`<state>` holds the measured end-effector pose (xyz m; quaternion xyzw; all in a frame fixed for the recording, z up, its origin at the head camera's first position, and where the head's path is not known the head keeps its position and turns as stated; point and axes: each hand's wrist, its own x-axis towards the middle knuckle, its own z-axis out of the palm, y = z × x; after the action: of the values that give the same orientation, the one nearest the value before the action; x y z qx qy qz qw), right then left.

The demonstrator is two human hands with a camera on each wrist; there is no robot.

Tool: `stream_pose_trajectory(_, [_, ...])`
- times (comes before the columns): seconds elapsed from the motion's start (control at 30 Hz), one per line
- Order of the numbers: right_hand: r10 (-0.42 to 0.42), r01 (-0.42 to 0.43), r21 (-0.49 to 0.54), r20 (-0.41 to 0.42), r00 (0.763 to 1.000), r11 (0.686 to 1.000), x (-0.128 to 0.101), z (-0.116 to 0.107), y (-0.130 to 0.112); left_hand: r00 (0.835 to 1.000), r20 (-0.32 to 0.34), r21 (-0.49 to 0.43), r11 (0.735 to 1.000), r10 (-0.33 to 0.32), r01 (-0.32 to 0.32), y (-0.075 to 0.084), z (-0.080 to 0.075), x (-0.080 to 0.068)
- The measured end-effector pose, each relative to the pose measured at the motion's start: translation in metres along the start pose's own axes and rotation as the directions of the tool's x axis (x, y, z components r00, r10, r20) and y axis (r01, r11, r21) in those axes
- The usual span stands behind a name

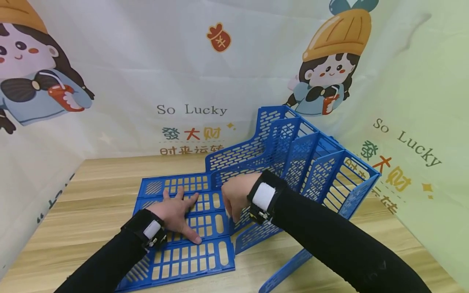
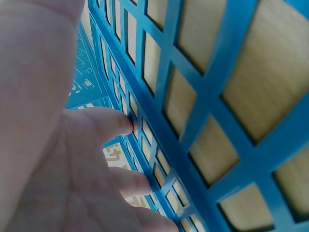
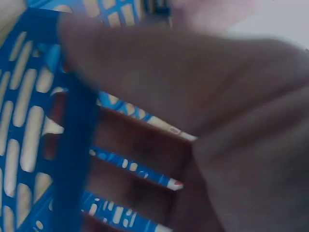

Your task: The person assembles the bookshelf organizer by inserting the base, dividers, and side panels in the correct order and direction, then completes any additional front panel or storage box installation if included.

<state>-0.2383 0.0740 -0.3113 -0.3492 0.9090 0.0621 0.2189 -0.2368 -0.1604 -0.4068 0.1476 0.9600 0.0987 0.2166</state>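
A blue plastic file rack spreads across the table, its lattice base [image 1: 230, 260] flat at the left and its slotted dividers [image 1: 303, 148] standing tilted at the right. My left hand [image 1: 175, 213] rests on the flat base with fingers spread. In the left wrist view, the fingertips of that left hand [image 2: 72, 159] touch the base's lattice [image 2: 159, 104]. My right hand [image 1: 238, 193] holds the near end of a divider where it meets the base. In the right wrist view, thumb and fingers lie on either side of a slotted divider's edge [image 3: 75, 145].
A white printed cloth [image 1: 146, 73] hangs behind the wood-grain table [image 1: 73, 211], with a pale green side [image 1: 432, 101] at the right. One blue strip [image 1: 286, 270] of the rack reaches toward the table's front, below my right forearm.
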Motion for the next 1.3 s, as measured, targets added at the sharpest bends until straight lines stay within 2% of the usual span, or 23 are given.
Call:
stream_pose_trajectory(0.1, [-0.016, 0.008, -0.085, -0.093, 0.996, 0.996, 0.006, 0.004, 0.001, 1.000, -0.001, 0.007, 1.000, 0.004, -0.004, 0.001, 0.001, 0.000])
stream_pose_trajectory(0.23, [-0.019, -0.022, -0.191, -0.214, 0.977, 0.981, 0.016, 0.004, 0.003, 1.000, -0.004, 0.001, 1.000, 0.009, -0.009, 0.003, 0.002, 0.000])
stream_pose_trajectory(0.43, [0.007, -0.088, -0.257, -0.301, 0.954, 0.962, 0.026, 0.005, 0.002, 1.000, -0.009, 0.006, 1.000, 0.012, -0.012, 0.003, 0.001, 0.000])
stream_pose_trajectory(0.57, [-0.006, -0.086, -0.277, -0.314, 0.949, 0.957, 0.031, 0.005, -0.001, 1.000, -0.022, 0.027, 0.999, 0.018, -0.018, 0.003, -0.002, -0.001])
stream_pose_trajectory(0.63, [-0.011, -0.074, -0.272, -0.297, 0.955, 0.960, 0.034, 0.004, -0.002, 1.000, -0.024, 0.025, 0.999, 0.021, -0.020, 0.002, -0.002, -0.001])
stream_pose_trajectory(0.77, [-0.002, -0.067, -0.255, -0.264, 0.965, 0.965, 0.039, 0.005, -0.005, 0.999, -0.029, -0.003, 1.000, 0.021, -0.021, 0.002, 0.000, 0.000])
stream_pose_trajectory(1.0, [-0.017, -0.058, -0.267, -0.271, 0.962, 0.962, 0.043, 0.006, -0.005, 1.000, -0.027, -0.033, 0.999, 0.005, -0.006, 0.004, 0.004, 0.002])
stream_pose_trajectory(1.13, [-0.019, -0.035, -0.192, -0.270, 0.963, 0.981, 0.027, 0.004, -0.004, 1.000, -0.013, -0.038, 0.999, 0.002, -0.003, 0.005, 0.005, 0.003])
stream_pose_trajectory(1.3, [-0.054, 0.025, -0.107, -0.270, 0.961, 0.994, -0.016, 0.005, -0.008, 1.000, -0.012, -0.026, 1.000, 0.003, -0.004, 0.003, 0.005, 0.004])
